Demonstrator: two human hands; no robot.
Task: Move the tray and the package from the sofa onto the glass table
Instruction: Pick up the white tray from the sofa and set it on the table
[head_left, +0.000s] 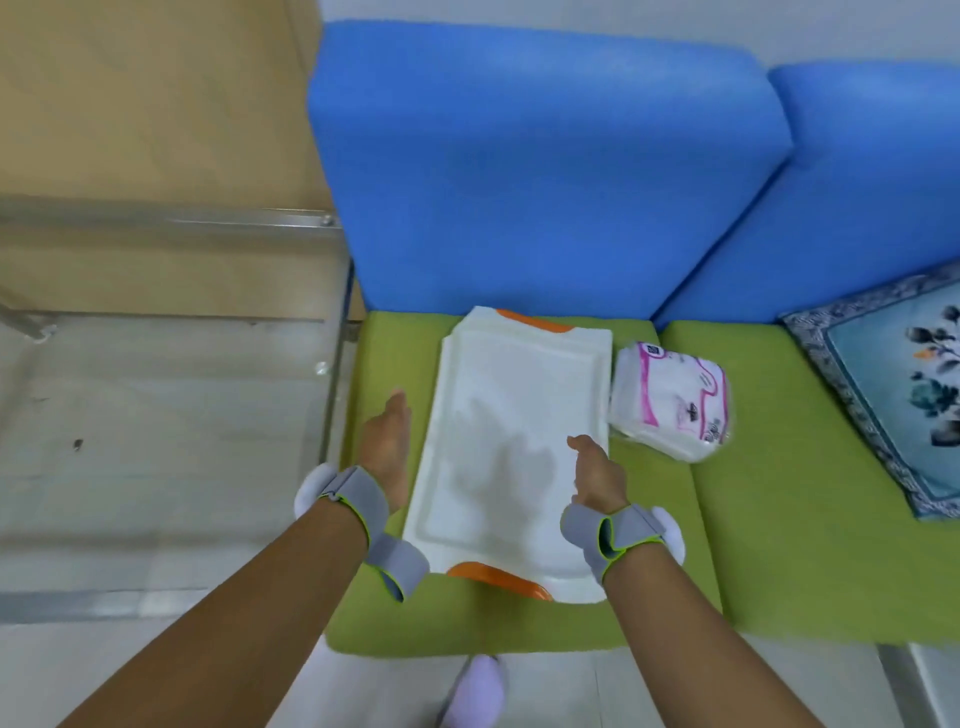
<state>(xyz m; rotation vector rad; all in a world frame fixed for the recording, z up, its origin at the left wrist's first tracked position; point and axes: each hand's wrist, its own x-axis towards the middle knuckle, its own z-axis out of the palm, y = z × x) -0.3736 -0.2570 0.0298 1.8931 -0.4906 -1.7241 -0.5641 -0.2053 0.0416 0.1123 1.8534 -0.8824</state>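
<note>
Head view: both hands flank tray (511, 426); package (670, 405) beside.

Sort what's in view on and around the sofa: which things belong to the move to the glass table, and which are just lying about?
Belong to the job:
- white tray with orange handles, on the green seat
- pink-and-white package, right of the tray
- glass table, left of the sofa
- left hand and right hand, at the tray's long sides

Just lying about:
- patterned cushion
- blue backrests
</note>
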